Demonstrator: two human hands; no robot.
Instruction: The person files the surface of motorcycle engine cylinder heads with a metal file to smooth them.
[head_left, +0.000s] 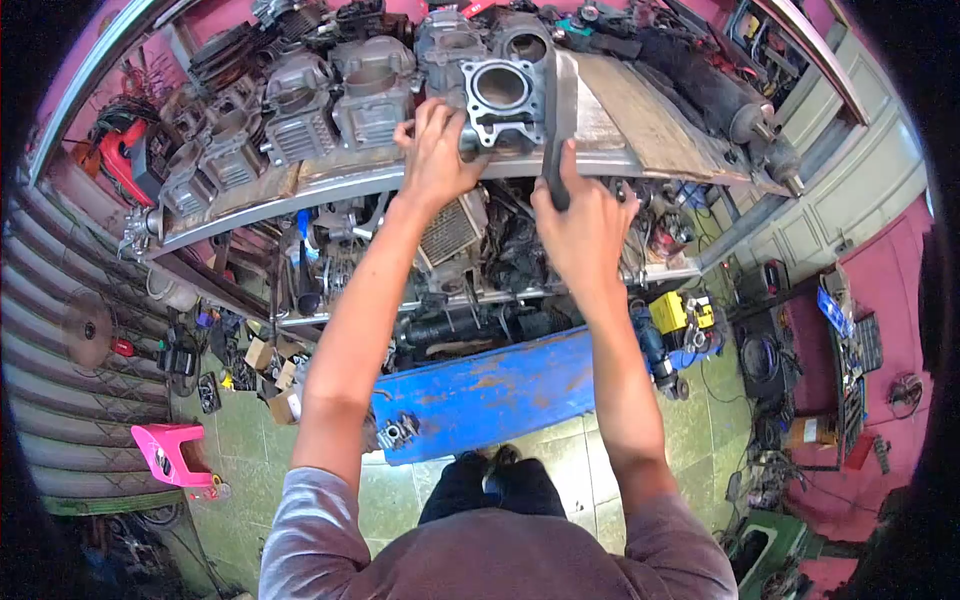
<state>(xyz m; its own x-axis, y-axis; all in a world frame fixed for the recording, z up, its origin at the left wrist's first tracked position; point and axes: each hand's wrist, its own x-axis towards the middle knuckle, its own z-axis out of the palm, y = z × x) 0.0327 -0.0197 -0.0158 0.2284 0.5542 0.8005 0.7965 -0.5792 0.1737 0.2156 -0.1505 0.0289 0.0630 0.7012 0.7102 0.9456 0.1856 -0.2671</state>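
Cylinder block: silver-grey metal casting (pixel 503 116) with a wide round bore, a pale, flat machined face around it, small bolt holes near the corners and a slotted opening along the lower edge; its metal looks lighter and cleaner than that of its neighbours.
Block's place: at the front edge of the tabletop (pixel 350 184), bore face turned toward the camera; whether it rests there or is lifted slightly, I cannot tell.
Left hand: clamped on the block's left side (pixel 437 155), thumb below, some fingertips hidden.
Right hand: closed around the dark handle of a long tool (pixel 563 115), index finger laid along it (pixel 586 225).
Long tool: grey and narrow, pointing away from the person, just beside the block's right side; contact between them is unclear.
Left of the block: a row of duller, finned engine castings (pixel 375 97).
Right of the tool: a worn wooden board (pixel 655 120) and a dark muffler (pixel 700 85).
Below: a scuffed blue panel (pixel 490 397) above the tiled floor (pixel 245 440).
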